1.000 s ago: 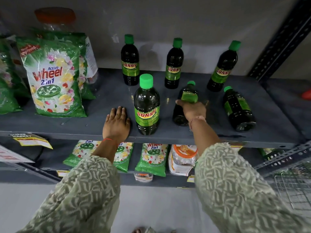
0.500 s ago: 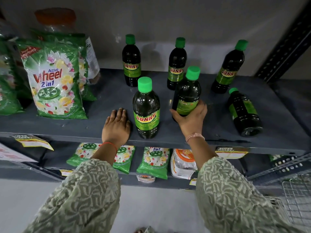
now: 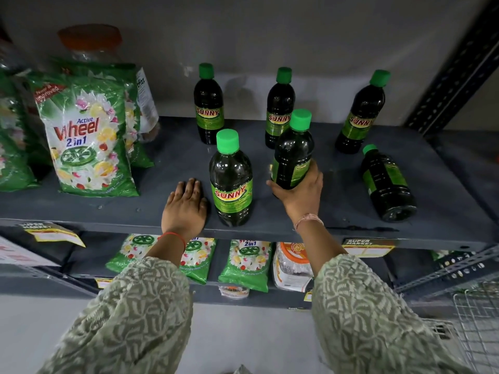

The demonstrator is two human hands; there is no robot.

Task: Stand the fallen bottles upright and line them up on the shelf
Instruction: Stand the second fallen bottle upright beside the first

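- Grey metal shelf [image 3: 172, 168] carries 6 dark plastic bottles with green caps.
- Right hand [image 3: 302, 195] has its fingers [image 3: 314, 171] clamped on the lower body of a tilted dark bottle [image 3: 293, 155].
- Left hand [image 3: 185, 206] lies flat, fingers together, just left of an upright front bottle [image 3: 231, 182].
- Right of the clamped fingers, 1 fallen bottle [image 3: 386, 182] lies on its side.

Six dark green-capped bottles on grey shelf [image 3: 172, 168]: three upright at back [image 3: 208, 106] [image 3: 279, 109] [image 3: 360, 114], one upright up front [image 3: 231, 182], one held, tilted [image 3: 293, 152], one lying rt [image 3: 387, 184].
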